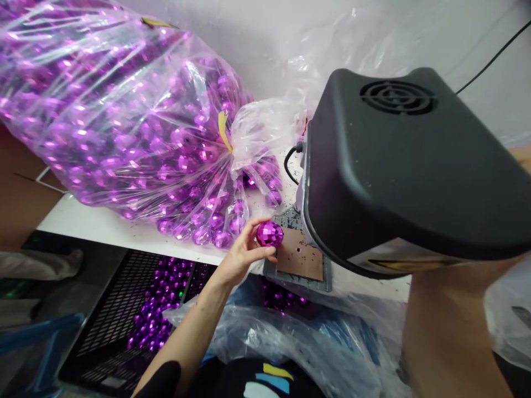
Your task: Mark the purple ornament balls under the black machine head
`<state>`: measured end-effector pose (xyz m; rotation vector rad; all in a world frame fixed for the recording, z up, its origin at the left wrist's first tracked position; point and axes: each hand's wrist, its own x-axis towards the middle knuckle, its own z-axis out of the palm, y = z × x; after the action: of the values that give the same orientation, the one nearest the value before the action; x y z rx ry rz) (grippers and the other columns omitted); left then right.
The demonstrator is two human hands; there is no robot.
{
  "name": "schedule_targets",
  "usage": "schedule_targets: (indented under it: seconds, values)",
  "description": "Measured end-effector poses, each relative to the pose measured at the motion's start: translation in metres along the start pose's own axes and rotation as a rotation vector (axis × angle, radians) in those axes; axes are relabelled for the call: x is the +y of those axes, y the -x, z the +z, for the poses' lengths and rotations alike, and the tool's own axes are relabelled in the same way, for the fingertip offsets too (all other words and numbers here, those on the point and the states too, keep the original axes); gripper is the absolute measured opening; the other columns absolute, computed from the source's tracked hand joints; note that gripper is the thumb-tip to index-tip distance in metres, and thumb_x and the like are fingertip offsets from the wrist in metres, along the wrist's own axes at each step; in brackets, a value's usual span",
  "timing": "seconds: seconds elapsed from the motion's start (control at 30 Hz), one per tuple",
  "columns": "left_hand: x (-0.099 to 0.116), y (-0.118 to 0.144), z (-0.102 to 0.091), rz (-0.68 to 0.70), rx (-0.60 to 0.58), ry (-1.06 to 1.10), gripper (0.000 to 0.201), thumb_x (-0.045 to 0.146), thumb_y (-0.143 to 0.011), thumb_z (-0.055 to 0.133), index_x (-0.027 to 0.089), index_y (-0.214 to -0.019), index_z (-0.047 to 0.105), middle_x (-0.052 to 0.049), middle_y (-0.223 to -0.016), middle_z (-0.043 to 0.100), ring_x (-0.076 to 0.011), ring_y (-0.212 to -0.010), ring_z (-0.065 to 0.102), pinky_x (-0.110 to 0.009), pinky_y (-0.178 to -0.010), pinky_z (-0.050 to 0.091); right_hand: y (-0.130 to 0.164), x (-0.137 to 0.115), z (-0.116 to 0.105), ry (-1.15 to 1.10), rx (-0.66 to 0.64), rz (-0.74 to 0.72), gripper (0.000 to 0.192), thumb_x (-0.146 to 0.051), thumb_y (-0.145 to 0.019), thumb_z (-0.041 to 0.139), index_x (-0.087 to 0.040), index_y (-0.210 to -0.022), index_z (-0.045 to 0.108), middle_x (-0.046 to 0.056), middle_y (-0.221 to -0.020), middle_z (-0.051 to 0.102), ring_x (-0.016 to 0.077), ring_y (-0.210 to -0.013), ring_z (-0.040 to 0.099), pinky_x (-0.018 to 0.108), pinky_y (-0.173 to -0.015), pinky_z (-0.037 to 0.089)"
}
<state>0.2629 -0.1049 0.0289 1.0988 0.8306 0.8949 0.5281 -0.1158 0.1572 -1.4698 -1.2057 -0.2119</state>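
Note:
My left hand [244, 251] is closed around a shiny purple faceted ball [270, 234], with the thumb below it and the fingers behind and above. The ball is just over the left edge of a brown square board [296, 255] that has a small dark hole in it. This board lies on a grey metal base [309, 284] sprinkled with dark flecks. To the right, a big black machine housing [410, 166] with a round vent overhangs the base and hides what is beneath it. My right hand does not show.
A large clear bag [124, 121] of purple balls, tied with a yellow strip [224, 131], covers the left of the white table [95, 218]. Below is a black crate [103, 315] holding purple balls. Clear plastic sheeting [286, 337] hangs along the front. A black cable [493, 55] runs upper right.

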Motion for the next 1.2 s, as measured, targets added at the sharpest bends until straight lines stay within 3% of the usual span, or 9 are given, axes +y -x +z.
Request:
schedule_targets:
  seconds: [0.07,0.17,0.27,0.37,0.5,0.7,0.93,1.2]
  values:
    - [-0.009,0.004,0.005,-0.138,-0.088,0.258,0.057,0.031,-0.082,0.080,0.029,-0.133,0.054,-0.005,-0.115,0.067,-0.0172,-0.089,0.070,-0.028,-0.075,0.059,0.000,0.002,0.001,-0.001,0.028,0.005,0.046,-0.053,-0.099,0.042,-0.012,-0.084,0.055,-0.003,-0.066,0.038,-0.0004,-0.064,0.032,0.028,-0.066,0.024]
    - [-0.023,0.001,0.009,-0.169,-0.078,0.368,0.045,0.047,-0.091,0.069,0.026,-0.130,0.060,-0.005,-0.107,0.069,-0.0166,-0.088,0.069,-0.026,-0.073,0.058,0.000,0.001,0.004,-0.043,0.035,0.001,0.047,-0.056,-0.096,0.046,-0.012,-0.084,0.055,-0.003,-0.066,0.040,-0.0009,-0.063,0.034,0.026,-0.065,0.026]
    - [-0.033,-0.006,0.013,-0.098,0.055,0.172,0.045,0.048,-0.090,0.070,0.025,-0.128,0.063,-0.004,-0.110,0.069,-0.0160,-0.093,0.067,-0.025,-0.078,0.056,-0.001,-0.001,0.005,-0.094,0.035,-0.006,0.047,-0.056,-0.095,0.048,-0.011,-0.084,0.056,-0.003,-0.069,0.043,-0.0008,-0.066,0.037,0.024,-0.066,0.028]
    - [-0.039,-0.011,0.021,0.014,0.130,-0.107,0.053,0.044,-0.085,0.077,0.025,-0.131,0.061,-0.005,-0.122,0.068,-0.0224,-0.112,0.064,-0.034,-0.100,0.052,-0.002,-0.002,0.006,-0.090,0.047,-0.008,0.047,-0.055,-0.095,0.050,-0.011,-0.082,0.056,-0.003,-0.068,0.040,-0.0002,-0.067,0.036,0.023,-0.067,0.028]
    - [-0.046,-0.013,0.034,0.115,0.067,-0.406,0.054,0.043,-0.089,0.070,0.021,-0.137,0.057,-0.011,-0.132,0.066,-0.0289,-0.121,0.062,-0.046,-0.111,0.046,-0.003,-0.002,0.006,-0.074,0.031,0.016,0.047,-0.056,-0.094,0.050,-0.011,-0.080,0.054,-0.003,-0.068,0.039,0.0011,-0.068,0.036,0.024,-0.069,0.028]
    - [-0.055,-0.011,0.046,0.288,-0.036,-0.684,0.051,0.035,-0.094,0.063,0.020,-0.141,0.049,-0.014,-0.139,0.060,-0.0303,-0.131,0.055,-0.051,-0.114,0.043,-0.001,-0.002,0.006,-0.102,0.049,0.007,0.050,-0.059,-0.092,0.052,-0.010,-0.080,0.055,-0.002,-0.067,0.040,0.0020,-0.067,0.037,0.024,-0.069,0.028]
    - [-0.055,-0.022,0.059,0.237,0.021,-0.725,0.048,0.036,-0.080,0.078,0.028,-0.124,0.061,-0.011,-0.128,0.063,-0.0358,-0.128,0.053,-0.059,-0.113,0.042,-0.002,-0.003,0.005,-0.104,0.050,-0.013,0.053,-0.062,-0.092,0.050,-0.011,-0.080,0.054,-0.002,-0.067,0.038,0.0021,-0.067,0.036,0.025,-0.070,0.028]
    - [-0.043,-0.021,0.063,0.186,-0.057,-0.804,0.043,0.032,-0.083,0.074,0.022,-0.123,0.062,-0.012,-0.129,0.064,-0.0349,-0.131,0.051,-0.058,-0.126,0.018,0.000,-0.007,0.004,-0.054,0.040,-0.003,0.045,-0.056,-0.094,0.051,-0.012,-0.082,0.057,-0.001,-0.068,0.042,0.0028,-0.067,0.038,0.025,-0.068,0.029]
